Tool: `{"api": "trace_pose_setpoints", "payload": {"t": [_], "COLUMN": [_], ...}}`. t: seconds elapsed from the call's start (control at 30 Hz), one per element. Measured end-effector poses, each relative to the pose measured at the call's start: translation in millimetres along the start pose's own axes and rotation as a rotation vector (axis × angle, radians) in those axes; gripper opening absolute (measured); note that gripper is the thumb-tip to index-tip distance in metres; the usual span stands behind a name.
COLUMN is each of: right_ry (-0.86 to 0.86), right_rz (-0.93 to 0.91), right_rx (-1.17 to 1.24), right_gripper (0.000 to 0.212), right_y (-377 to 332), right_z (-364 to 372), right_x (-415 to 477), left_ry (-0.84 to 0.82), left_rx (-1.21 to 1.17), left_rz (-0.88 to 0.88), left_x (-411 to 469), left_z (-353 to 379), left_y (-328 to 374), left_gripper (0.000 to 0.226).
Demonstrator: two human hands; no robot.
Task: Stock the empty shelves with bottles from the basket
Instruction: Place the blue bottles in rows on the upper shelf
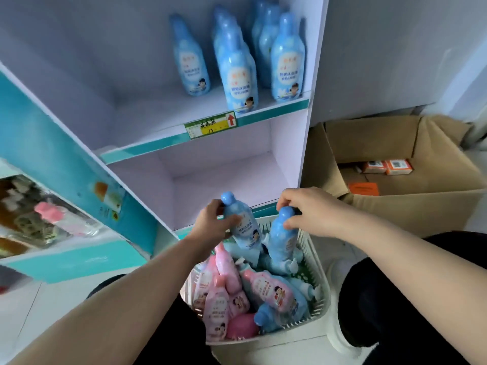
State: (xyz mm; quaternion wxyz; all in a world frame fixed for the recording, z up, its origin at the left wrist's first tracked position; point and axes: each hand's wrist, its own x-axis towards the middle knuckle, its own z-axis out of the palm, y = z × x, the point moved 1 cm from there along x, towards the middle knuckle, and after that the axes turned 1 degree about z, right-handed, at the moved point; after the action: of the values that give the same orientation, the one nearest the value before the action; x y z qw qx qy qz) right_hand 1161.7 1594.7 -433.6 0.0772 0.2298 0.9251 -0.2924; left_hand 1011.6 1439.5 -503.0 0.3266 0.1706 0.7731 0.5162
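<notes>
Bottles (266, 285) lay heaped in the white basket (320, 285) at the lower middle of the frame. Pink and blue were mixed, most of them on their sides with their long axes running in no common direction. 2 blue ones rose out of the heap at the basket's far end.

The left hand (213, 222) gripped the left blue bottle (245, 227) at neck and shoulder, fingers and thumb curled round it. That bottle was tilted, its cap toward the upper left and its base down among the others. The right hand (303, 209) was closed from above on the cap and neck of the right blue bottle (283, 238), whose long axis ran nearly upright in the frame.

Just beyond the basket the lower shelf (224, 180) held nothing. The upper shelf (147, 119) carried shelved blue bottles (239, 75) standing cap-up at the upper middle, with bare board to their left.

The bottles looked like stiff plastic under glossy printed sleeves, probably slick, and moderately heavy if full. The narrow neck under the rounded cap seemed the surest hold, since the cap would stop a slip. A grip on the wider body would likely steady a bottle better when standing it on its base.
</notes>
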Motion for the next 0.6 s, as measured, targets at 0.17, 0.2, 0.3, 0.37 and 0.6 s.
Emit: {"api": "trace_pose_setpoints", "payload": {"t": [0.17,0.2,0.3,0.37,0.6], "right_ry": [0.281,0.338,0.487,0.559,0.651], "right_rz": [-0.114,-0.136,-0.172,-0.206,-0.248], "right_rx": [0.192,0.232,0.332,0.379,0.394], "right_gripper": [0.03,0.031,0.029,0.026,0.028], "right_y": [-41,-49,-66,-78,-97], "right_z": [-24,-31,-49,-61,-90], "right_x": [-19,-22,-31,-31,-12], "left_ry": [0.06,0.083,0.152,0.196,0.38], "left_rx": [-0.017,-0.029,-0.066,-0.096,-0.055], "left_rz": [0.239,0.294,0.43,0.503,0.608], "left_x": [-31,-37,-48,-51,-12], "left_z": [-33,-39,-55,-66,-82], "left_y": [56,69,106,133,204], "left_gripper": [0.033,0.034,0.034,0.031,0.031]}}
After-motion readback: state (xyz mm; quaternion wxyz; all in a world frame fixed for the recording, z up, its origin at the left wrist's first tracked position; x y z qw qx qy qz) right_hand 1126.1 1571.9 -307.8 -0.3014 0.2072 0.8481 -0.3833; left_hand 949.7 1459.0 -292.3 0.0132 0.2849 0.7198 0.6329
